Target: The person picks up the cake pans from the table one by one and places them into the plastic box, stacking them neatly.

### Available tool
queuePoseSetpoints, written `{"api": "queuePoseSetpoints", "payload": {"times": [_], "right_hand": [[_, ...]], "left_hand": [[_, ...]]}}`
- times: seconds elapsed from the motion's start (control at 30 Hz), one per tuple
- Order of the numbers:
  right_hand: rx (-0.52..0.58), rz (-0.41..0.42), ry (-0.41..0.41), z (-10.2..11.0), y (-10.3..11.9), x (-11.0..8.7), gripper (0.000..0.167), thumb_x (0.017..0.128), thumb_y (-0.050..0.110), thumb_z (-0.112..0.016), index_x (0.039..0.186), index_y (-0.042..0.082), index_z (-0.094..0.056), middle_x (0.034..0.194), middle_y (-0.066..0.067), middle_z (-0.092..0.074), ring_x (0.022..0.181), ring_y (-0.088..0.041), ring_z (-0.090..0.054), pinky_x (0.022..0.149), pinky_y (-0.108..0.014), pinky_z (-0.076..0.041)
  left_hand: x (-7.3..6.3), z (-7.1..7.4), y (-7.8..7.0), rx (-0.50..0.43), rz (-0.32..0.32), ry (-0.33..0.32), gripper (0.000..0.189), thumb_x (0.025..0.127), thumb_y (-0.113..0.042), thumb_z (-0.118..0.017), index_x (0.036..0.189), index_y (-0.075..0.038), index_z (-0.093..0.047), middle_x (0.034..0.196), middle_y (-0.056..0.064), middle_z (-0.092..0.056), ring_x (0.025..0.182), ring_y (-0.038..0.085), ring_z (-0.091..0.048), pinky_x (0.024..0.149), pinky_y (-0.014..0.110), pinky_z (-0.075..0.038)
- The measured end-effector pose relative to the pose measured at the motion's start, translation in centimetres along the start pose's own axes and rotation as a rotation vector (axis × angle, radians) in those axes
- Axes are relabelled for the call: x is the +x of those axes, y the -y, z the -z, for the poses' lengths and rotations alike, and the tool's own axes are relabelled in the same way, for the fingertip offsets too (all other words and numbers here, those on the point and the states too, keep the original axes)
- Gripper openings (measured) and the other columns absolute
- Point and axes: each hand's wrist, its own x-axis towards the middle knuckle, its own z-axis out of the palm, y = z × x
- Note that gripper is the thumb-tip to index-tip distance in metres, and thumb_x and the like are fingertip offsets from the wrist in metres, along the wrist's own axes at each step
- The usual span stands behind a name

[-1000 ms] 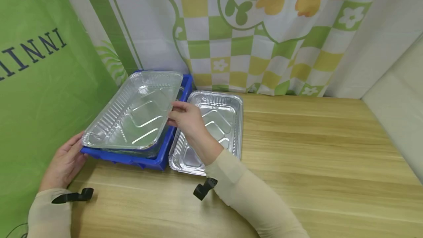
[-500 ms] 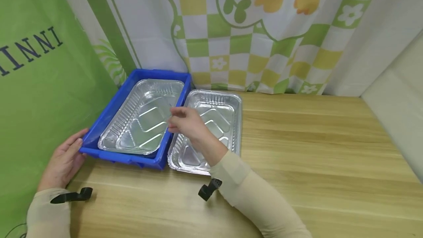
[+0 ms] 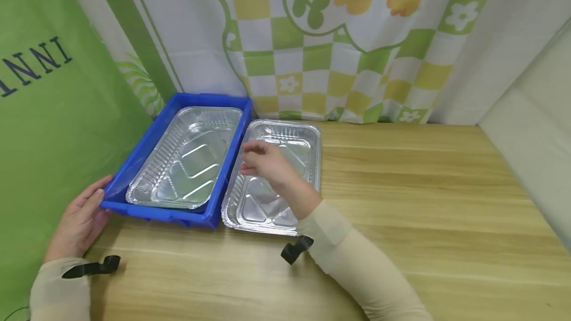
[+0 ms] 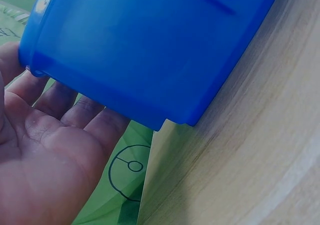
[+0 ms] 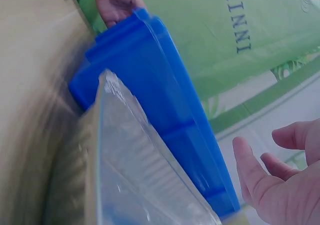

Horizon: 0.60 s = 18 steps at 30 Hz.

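Note:
A blue plastic bin (image 3: 207, 212) stands on the table at the left. Inside it lies a rectangular foil tray (image 3: 189, 162), its rim below the bin's rim. My left hand (image 3: 82, 217) holds the bin's near left corner; in the left wrist view the thumb is at the rim and the fingers (image 4: 82, 110) lie along the outer wall. A second foil tray (image 3: 260, 194) rests on the table against the bin's right side. Over it hovers my right hand (image 3: 269, 165), fingers loosely bent and holding nothing, also seen apart from everything in the right wrist view.
The wooden table (image 3: 415, 202) extends to the right. Behind it hangs a checked, flowered curtain (image 3: 321, 73). A green cloth (image 3: 53, 128) borders the left side, close to the bin and left hand. A pale wall (image 3: 535, 147) stands at the far right.
The foil tray over the bin has gone down into it. My right hand has let go of its rim and moved right over the other tray. The left hand stays at the bin's corner.

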Motion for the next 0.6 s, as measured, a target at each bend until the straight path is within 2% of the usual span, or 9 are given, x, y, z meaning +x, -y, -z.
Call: {"api": "queuePoseSetpoints", "payload": {"times": [0.23,0.43,0.6], "right_hand": [[-0.005,-0.01,-0.047,2.7,0.4,-0.3,0.034,0.094,-0.003,-0.054,0.128,-0.008,-0.054,0.116,-0.023,-0.057,0.085,-0.031,-0.065,0.08,-0.034,-0.06],[0.041,-0.002,-0.098,5.2,0.6,-0.9,0.033,0.094,-0.005,-0.054,0.127,-0.01,-0.053,0.111,-0.017,-0.057,0.083,-0.024,-0.063,0.081,-0.033,-0.06],[0.066,-0.007,-0.122,7.7,1.1,-1.7,0.037,0.095,-0.005,-0.053,0.13,-0.012,-0.049,0.112,-0.015,-0.055,0.082,-0.023,-0.062,0.082,-0.031,-0.06]], "left_hand": [[-0.1,0.1,0.1,-0.015,-0.008,0.0,0.041,0.105,0.004,-0.026,0.141,0.006,-0.046,0.127,0.018,-0.062,0.111,0.024,-0.063,0.094,0.029,-0.053],[-0.2,-0.1,0.2,-0.012,-0.019,-0.004,0.04,0.105,0.003,-0.026,0.14,0.007,-0.046,0.125,0.02,-0.062,0.111,0.024,-0.063,0.094,0.029,-0.053],[-0.1,-0.2,0.3,-0.004,-0.019,0.003,0.041,0.106,0.002,-0.025,0.142,0.006,-0.044,0.126,0.02,-0.062,0.112,0.024,-0.063,0.095,0.029,-0.053]]}}
